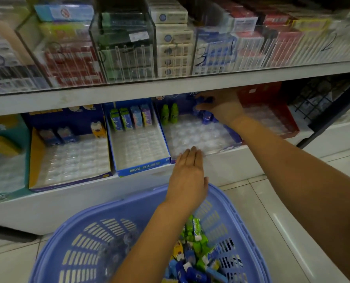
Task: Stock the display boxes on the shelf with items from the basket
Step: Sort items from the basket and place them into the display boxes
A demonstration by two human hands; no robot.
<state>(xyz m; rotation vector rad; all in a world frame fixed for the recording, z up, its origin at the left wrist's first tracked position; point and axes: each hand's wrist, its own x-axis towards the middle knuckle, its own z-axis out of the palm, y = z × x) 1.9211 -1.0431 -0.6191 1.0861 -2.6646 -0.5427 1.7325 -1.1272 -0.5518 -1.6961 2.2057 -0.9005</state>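
The right hand (221, 108) grips small blue items (205, 100) inside the blue cardboard display box (225, 148), while the left hand (187, 174) lays straight fingers (191, 155) on its front edge.

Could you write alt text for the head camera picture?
A person's right hand holds small blue items at the back of a nearly empty display box on a shelf, beside two green bottles. The left hand lies flat at the box's front edge, above a blue basket of mixed packets.
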